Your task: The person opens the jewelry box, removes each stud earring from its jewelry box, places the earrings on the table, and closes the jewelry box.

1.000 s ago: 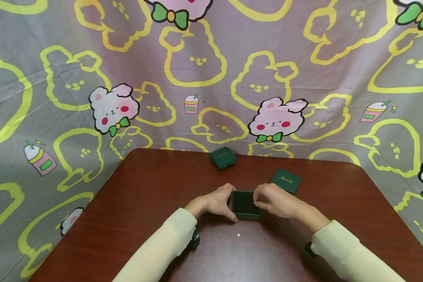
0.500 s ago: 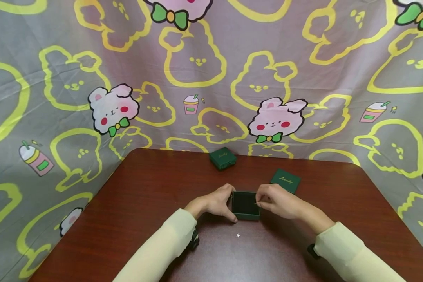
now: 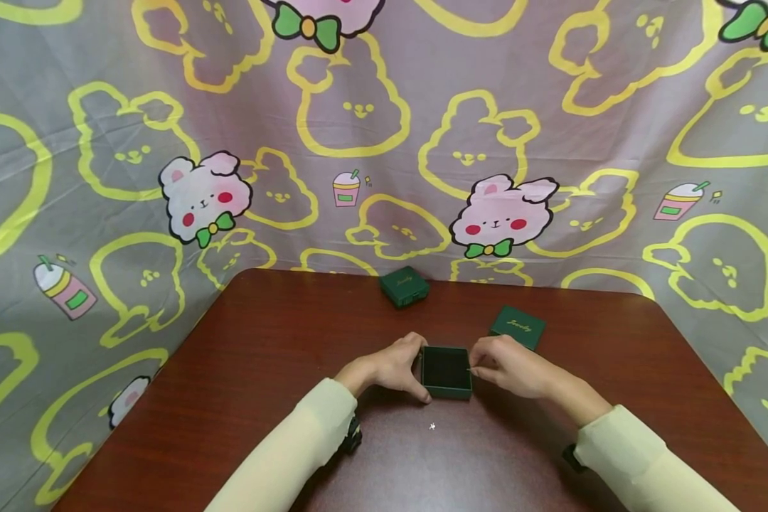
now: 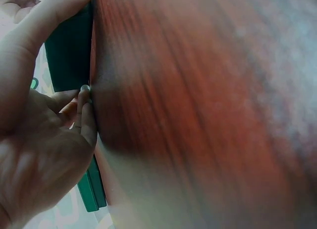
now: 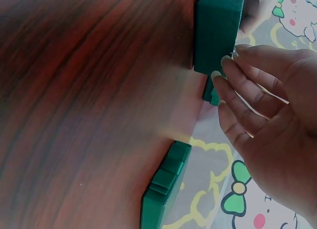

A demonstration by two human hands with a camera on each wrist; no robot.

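In the head view an open green jewelry box (image 3: 446, 392) with a black insert (image 3: 445, 366) stands at the middle of the table. My left hand (image 3: 393, 366) grips its left side, thumb at the near corner and fingers at the far one. At the box's right rim, my right hand (image 3: 508, 364) pinches a tiny shiny thing (image 5: 234, 53) between thumb and index finger; its kind is too small to tell. The other fingers of that hand are loosely bent in the right wrist view. On the table nearer the body lies a small white star-shaped piece (image 3: 432, 427).
A green lid (image 3: 518, 327) with gold lettering lies behind the right hand. Farther back, near the table's far edge, sits a closed green box (image 3: 404, 286) with similar lettering. A patterned cloth (image 3: 371, 156) hangs behind the brown table (image 3: 281, 320).
My right hand has drawn slightly right, from over the insert to the box's right rim. The left hand and the box have stayed in place.
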